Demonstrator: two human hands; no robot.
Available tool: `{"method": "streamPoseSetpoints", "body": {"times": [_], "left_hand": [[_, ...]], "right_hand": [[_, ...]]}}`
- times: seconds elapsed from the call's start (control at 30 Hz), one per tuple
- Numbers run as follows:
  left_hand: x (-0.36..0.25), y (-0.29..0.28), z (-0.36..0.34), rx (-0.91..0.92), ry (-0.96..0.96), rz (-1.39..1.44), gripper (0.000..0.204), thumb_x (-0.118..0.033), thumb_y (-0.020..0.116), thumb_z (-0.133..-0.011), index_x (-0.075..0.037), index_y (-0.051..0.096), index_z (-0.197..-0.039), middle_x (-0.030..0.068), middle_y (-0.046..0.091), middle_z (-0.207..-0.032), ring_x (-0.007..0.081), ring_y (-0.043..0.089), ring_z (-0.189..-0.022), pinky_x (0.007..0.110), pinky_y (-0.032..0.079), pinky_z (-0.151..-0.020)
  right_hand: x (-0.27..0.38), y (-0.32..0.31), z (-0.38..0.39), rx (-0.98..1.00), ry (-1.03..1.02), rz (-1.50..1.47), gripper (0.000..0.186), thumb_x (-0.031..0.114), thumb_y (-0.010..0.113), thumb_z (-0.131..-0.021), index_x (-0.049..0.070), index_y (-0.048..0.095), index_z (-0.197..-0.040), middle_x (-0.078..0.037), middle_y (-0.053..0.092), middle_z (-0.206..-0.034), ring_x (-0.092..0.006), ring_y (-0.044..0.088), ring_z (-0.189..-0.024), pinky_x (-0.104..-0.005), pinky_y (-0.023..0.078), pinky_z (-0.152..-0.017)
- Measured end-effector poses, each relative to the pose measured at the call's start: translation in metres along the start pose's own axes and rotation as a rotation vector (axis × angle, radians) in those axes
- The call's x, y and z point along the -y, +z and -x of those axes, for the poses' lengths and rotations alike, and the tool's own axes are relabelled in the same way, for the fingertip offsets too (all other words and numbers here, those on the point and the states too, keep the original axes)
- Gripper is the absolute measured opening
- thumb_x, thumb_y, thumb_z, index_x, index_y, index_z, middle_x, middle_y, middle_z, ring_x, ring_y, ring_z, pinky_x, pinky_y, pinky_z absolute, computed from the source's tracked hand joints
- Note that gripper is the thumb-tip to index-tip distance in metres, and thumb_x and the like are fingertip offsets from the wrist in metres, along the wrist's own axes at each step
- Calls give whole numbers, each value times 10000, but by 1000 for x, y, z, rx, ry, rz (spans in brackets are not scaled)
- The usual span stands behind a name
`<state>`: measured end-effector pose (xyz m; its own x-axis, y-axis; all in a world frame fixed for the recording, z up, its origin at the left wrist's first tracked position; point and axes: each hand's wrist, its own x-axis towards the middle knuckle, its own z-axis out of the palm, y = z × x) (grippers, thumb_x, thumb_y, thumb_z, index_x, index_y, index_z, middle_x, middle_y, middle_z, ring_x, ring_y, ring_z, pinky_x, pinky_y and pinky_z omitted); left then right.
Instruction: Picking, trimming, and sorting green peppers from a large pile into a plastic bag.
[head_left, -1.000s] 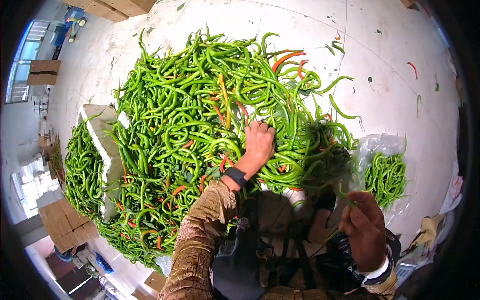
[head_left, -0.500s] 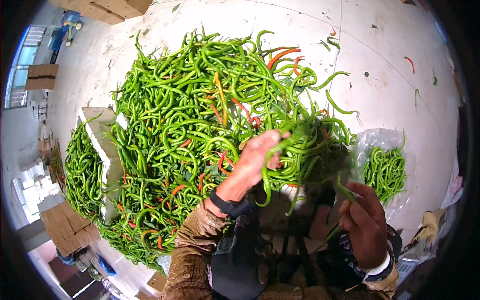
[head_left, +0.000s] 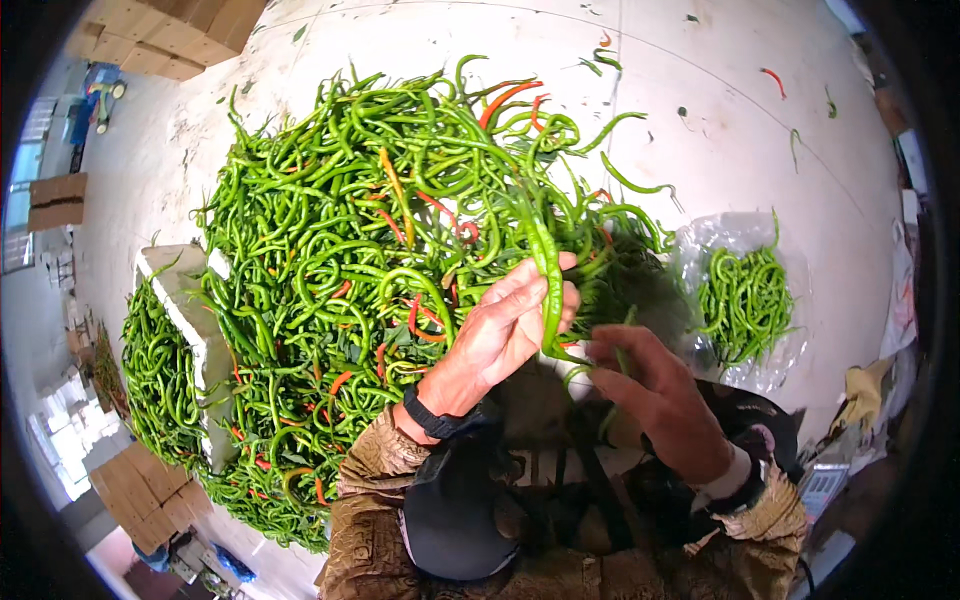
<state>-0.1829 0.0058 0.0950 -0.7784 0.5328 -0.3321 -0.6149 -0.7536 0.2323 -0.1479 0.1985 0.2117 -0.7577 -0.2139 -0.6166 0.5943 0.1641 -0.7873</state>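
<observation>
A large heap of long green chili peppers (head_left: 300,250), with some red ones mixed in, spreads before me. My left hand (head_left: 510,325) is closed around one long green chili pepper (head_left: 549,270), raised over the heap's near right side with its lower tip hanging down. Close to that tip is my right hand (head_left: 655,405), its fingers bent and somewhat blurred. Green bits of chili pepper (head_left: 622,362) show between and under those fingers; how many it holds is hidden.
A clear plastic bag (head_left: 690,265) with green chili peppers lies on the pale floor at right. On the left, a white foam box (head_left: 205,350) stands against the heap, with more peppers beyond. Cardboard boxes (head_left: 150,490) sit at lower left, others (head_left: 165,35) at upper left.
My left hand has lifted a green chili pepper from the heap. The right hand has moved left and up, close to it. The whole view has shifted slightly.
</observation>
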Motion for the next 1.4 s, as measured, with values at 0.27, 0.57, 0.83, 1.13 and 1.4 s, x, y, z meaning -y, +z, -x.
{"method": "streamPoseSetpoints", "body": {"times": [0.27, 0.57, 0.83, 1.13, 1.4], "left_hand": [[19, 32, -3, -70, 32, -133, 375, -90, 542, -994, 59, 505, -1336, 195, 604, -1254, 269, 618, -1131, 382, 505, -997], [11, 18, 7, -126, 36, -258, 395, -97, 576, -983, 30, 512, -1351, 110, 682, -1019, 219, 663, -970, 348, 539, -906], [13, 16, 3, 144, 426, -1419, 365, -175, 585, -985, -12, 572, -1311, 112, 686, -1123, 156, 645, -980, 314, 523, -857], [-69, -194, -91, -815, 721, -1997, 448, -93, 701, -798, -18, 573, -1220, 246, 621, -1006, 440, 610, -942, 487, 505, -817], [-72, -207, -91, -701, 500, -2146, 195, -92, 690, -804, -32, 621, -976, 142, 673, -837, 346, 659, -774, 449, 519, -681]], "right_hand": [[-49, 6, -38, -245, -163, -33, 180, 163, 661, -906, 22, 587, -990, -37, 586, -827, -112, 548, -795, -299, 475, -726], [-10, -2, -34, -153, -28, -314, 212, 220, 595, -951, 24, 612, -1032, -37, 597, -889, -99, 548, -787, -282, 469, -721], [-16, -5, -27, -155, -20, -289, 236, 212, 613, -956, 9, 650, -1073, -40, 659, -960, -104, 599, -857, -278, 489, -803], [14, -8, -14, -165, 201, -129, 247, 270, 621, -973, 25, 627, -1009, -27, 609, -867, -104, 588, -833, -263, 475, -768], [9, -11, -11, -142, 213, -386, 130, 134, 587, -970, 44, 588, -1064, -46, 605, -889, -148, 602, -811, -291, 500, -739]]}}
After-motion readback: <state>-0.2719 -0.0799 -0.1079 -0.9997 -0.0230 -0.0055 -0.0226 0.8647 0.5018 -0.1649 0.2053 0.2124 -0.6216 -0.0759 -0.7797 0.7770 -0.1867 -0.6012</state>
